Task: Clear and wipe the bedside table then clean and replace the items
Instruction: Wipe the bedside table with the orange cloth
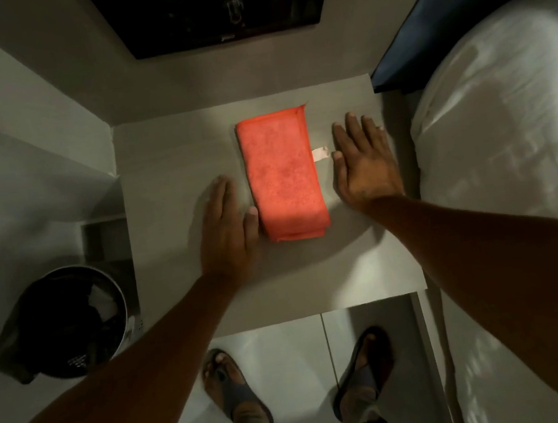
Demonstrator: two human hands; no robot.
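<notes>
Two hands: both lie flat and open on the tabletop (pixel 169 161), gripping nothing.
Cloth: a folded orange-red cloth (pixel 282 173) lies on the tabletop, a white tag (pixel 320 154) sticking out of its right edge.
Left hand: the left hand (pixel 227 227) is palm down just left of the cloth, thumb tip touching or almost touching the cloth's lower left edge.
Right hand: the right hand (pixel 364 164) is spread flat just right of the cloth, beside the tag.
Bin: a dark-lined waste bin (pixel 65 323) stands on the floor, well left of the cloth.
Bed: white bedding (pixel 504 139) lies right of the cloth, past the tabletop edge.
</notes>
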